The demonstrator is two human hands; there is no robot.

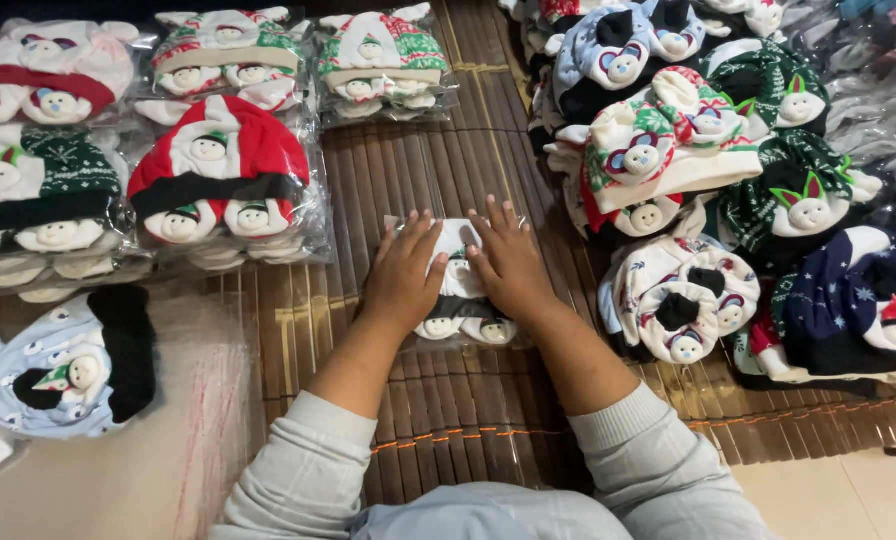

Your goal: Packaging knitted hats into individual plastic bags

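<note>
Both my hands lie flat on a small clear plastic bag [456,240] that holds a white and black baby hat set with little snowman faces. The bag rests on a brown bamboo mat [448,170]. My left hand [404,275] covers the bag's left half, fingers spread. My right hand [509,262] presses on its right half, fingers apart too. The set's snowman booties [465,327] peek out below my palms. Grey sleeves cover my forearms.
Bagged hat sets sit in rows on the left: a red one [218,165], a green and white one [380,62], a light blue one [63,365]. A heap of unbagged hats [668,140] rises at the right. Empty plastic bags [868,90] lie far right.
</note>
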